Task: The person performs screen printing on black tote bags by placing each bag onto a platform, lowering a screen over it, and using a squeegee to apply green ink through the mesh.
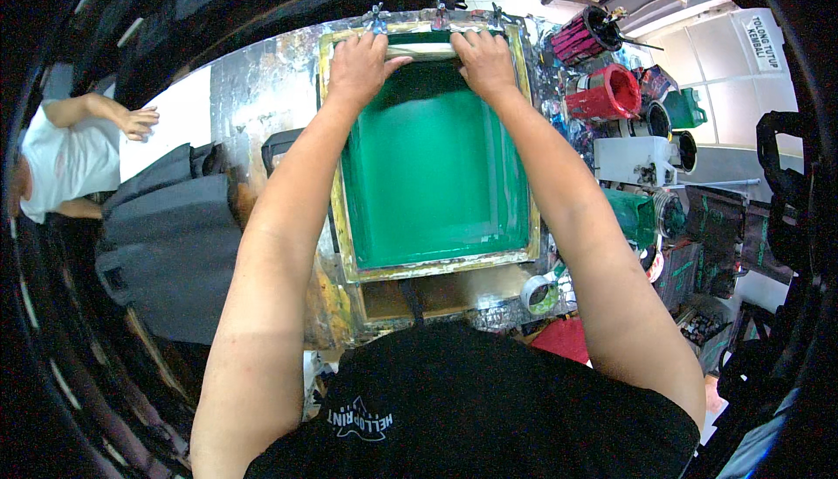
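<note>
A screen printing frame [441,267] lies flat on the worktable in front of me, its mesh [428,182] coated in green. Dark ink covers the mesh near its far end. Across that far end lies a squeegee [422,50] with a pale bar. My left hand [358,67] is closed over the squeegee's left end, thumb stretched along its near side. At the other end my right hand [487,64] grips it, fingers curled over the far edge. The squeegee's blade is hidden. Small metal clamps [441,16] stand just beyond the frame's far edge.
To the right stand a red-stained ink tub [602,93], a black-and-pink container [585,38], a white jug [630,161] and a green container [630,217]. A tape roll [539,294] sits near the frame's near-right corner. Dark grey fabric [175,252] and another person [74,160] are at left.
</note>
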Demonstrator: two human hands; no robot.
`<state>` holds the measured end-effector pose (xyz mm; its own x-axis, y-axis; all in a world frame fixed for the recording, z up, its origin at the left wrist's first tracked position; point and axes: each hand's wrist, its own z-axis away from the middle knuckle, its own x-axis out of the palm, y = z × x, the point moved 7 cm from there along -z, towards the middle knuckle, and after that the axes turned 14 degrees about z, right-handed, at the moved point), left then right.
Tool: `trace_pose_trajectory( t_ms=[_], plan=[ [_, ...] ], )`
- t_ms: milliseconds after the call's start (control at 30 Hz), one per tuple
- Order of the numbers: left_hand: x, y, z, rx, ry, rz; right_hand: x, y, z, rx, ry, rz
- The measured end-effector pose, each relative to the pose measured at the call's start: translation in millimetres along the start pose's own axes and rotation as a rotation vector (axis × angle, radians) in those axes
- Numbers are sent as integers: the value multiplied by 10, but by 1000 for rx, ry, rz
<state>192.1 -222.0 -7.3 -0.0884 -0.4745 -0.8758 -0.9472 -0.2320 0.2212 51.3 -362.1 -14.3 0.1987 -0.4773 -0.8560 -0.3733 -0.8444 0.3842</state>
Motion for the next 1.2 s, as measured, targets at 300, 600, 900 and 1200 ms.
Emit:
trace_pose_trajectory(
  t_ms=[300,600,900,1200],
  plan=[
    [-282,435,818,-61,-33,42,-420,-351,715,-10,-31,-17],
    [-609,1036,1766,-79,-70,64,-1062,-720,1660,-18,-20,-78],
    [-916,1597,2679,-65,-91,78,-1638,-1095,2578,-10,-42,-73],
    [-1061,1753,2870,-159,-129,187,-1694,-1127,2751,-76,-86,-92]
  ],
)
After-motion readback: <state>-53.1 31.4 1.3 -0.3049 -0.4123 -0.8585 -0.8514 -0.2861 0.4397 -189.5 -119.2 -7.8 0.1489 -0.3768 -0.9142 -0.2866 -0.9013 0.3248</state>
